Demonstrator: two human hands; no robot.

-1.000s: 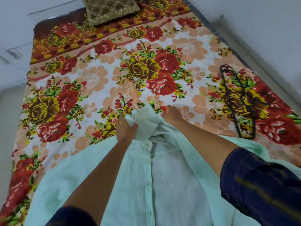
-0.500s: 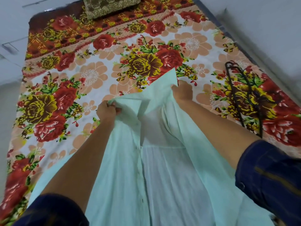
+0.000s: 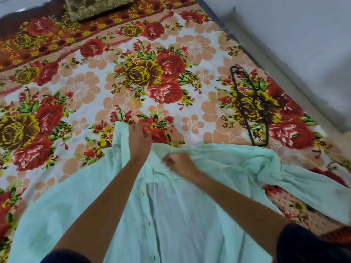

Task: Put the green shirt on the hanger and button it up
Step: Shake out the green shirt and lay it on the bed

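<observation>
1. Since half a second ago your hands have pulled back toward the lower middle of the frame, and the raised peak of the shirt (image 3: 171, 215) has dropped flat; its right side now bunches toward the right edge.
2. Your left hand (image 3: 139, 138) grips the shirt's upper edge with curled fingers. Your right hand (image 3: 180, 164) is blurred; it seems to pinch the cloth, fingers curled.
3. The shirt lies on the bedsheet (image 3: 85, 92) in the lower half of the frame, long axis running from bottom to centre, collar end pointing up the frame.
4. One hanger (image 3: 250, 105) lies at right, well apart from the hands, long axis running up and down the frame.
5. Count: one shirt, one hanger, one pillow (image 3: 98, 6) at top.
</observation>
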